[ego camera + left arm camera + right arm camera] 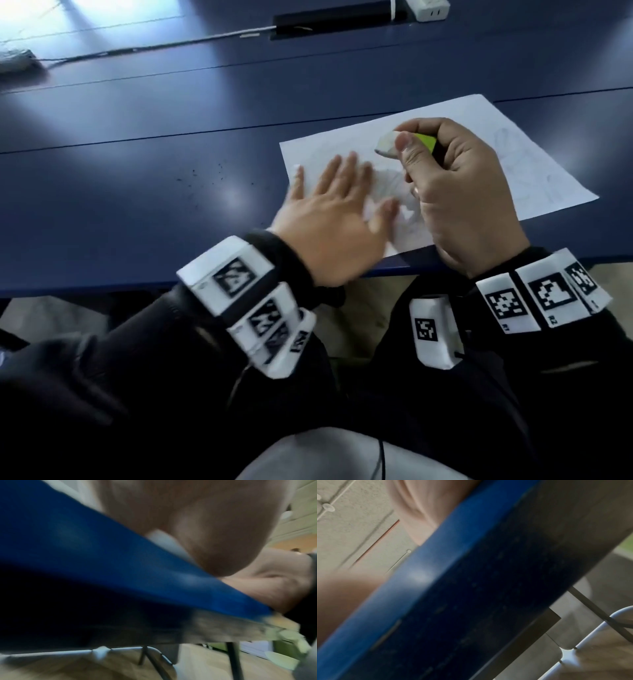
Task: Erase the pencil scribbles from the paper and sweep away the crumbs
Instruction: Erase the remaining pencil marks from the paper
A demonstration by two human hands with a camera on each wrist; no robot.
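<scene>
**Eraser up off the paper, flat hand over the sheet**

The paper lies flat on the blue surface, right by the near edge. Its long axis runs from near-left to far-right, so it sits skewed to the surface edge, with 1 corner pointing away at the far side and the near-left corner hidden under the hands. Faint pencil scribbles show on the right half, and more sit in the middle between the 2 hands.

The right hand is curled around the eraser, thumb across its side. The eraser's long axis runs roughly left-right, white worn end pointing left and a bit down toward the sheet, green sleeve back inside the fist. I can't tell if the tip actually touches the paper.

The left hand is flat, fingers spread and straight, lying over the left part of the sheet. It's blurry, so contact is hard to call.

Dark crumbs are scattered on the bare surface left of the paper. There's lots of open surface to the left and beyond. Far back there's a cable and a power strip.

Both wrist views are blurred: mostly the blue surface edge and some skin.
</scene>
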